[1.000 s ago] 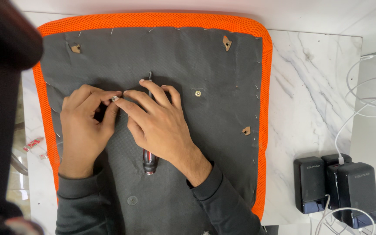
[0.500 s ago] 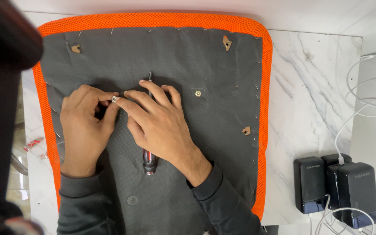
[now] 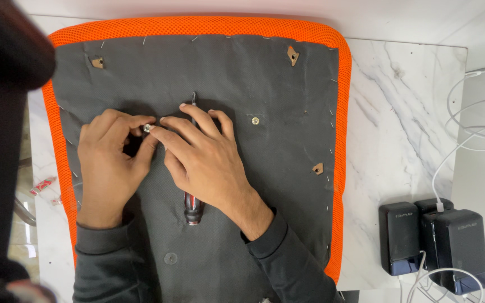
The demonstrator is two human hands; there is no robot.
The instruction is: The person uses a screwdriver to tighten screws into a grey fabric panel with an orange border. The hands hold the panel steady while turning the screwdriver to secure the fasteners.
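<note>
This looks like a small repair or assembly workspace. An upturned orange seat cushion [image 3: 341, 112] with a stapled grey fabric underside lies on a white marbled tabletop [image 3: 399, 140]. To the right of the right hand [image 3: 203, 160], black chargers [image 3: 436, 241] with white cables [image 3: 467, 129] sit on that tabletop.

A small red-and-white wrapper [image 3: 43, 184] lies at the table's left edge.
</note>
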